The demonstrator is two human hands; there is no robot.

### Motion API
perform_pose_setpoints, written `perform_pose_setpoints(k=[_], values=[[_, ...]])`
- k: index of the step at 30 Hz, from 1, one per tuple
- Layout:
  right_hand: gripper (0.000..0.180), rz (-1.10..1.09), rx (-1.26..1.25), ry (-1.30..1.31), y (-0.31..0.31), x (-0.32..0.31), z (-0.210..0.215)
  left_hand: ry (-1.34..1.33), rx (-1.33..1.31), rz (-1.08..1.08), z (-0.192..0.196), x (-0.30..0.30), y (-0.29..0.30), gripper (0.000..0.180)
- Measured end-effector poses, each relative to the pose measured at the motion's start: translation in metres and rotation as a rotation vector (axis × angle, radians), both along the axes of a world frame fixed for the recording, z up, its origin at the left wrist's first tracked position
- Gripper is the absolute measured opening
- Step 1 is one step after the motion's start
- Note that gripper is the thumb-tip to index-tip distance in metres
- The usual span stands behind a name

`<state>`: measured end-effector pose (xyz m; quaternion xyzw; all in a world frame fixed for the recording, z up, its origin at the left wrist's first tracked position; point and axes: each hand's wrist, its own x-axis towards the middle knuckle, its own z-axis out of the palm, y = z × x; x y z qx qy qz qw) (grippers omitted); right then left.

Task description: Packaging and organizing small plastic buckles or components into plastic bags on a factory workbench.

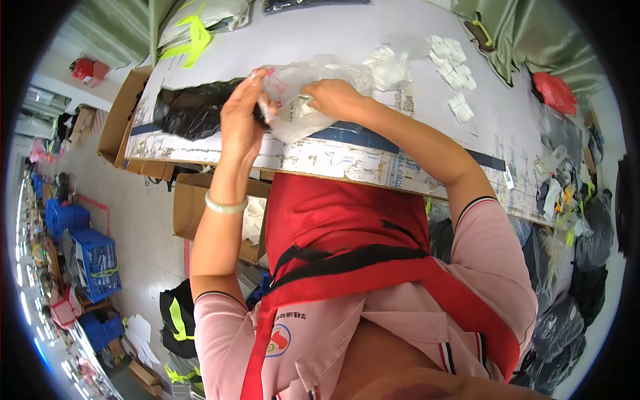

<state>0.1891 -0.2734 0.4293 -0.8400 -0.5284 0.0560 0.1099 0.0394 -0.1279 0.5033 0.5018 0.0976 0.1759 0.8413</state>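
Bright, even light covers the table [320, 40], washing its surface pale, with only soft shadows. The clear bag [293, 125] has a milky sheen; the black bag [190, 113] glints. White streaks [25, 308] glare along the left rim. Fisheye distortion bends the table's edges, clutter at far left smears, and corners go black.

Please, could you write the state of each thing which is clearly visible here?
Clear plastic bag: crumpled, partly spread
Left grip: bent, at that bag's left side
Right grip: bent, against that bag
Black plastic bag: crumpled, lying
White pieces: lying in groups
Lower cardboard box: open, not empty
Red apron: worn
Red bag: crumpled
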Motion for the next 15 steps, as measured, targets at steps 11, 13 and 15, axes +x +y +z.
perform_pose_setpoints(k=[11,13,15], values=[[0.059,-0.901,0.638,-0.027,-0.111,0.131,0.011,0.091,0.011,0.045,0.008,-0.033,0.017,0.029],[0.064,-1.079,0.476,-0.141,-0.147,0.182,-0.038,0.085,0.039,0.018,0.009,-0.025,0.012,0.030],[0.056,-1.015,0.347,0.002,-0.149,0.204,-0.055,0.090,0.071,0.016,0.008,-0.024,0.013,0.030]])
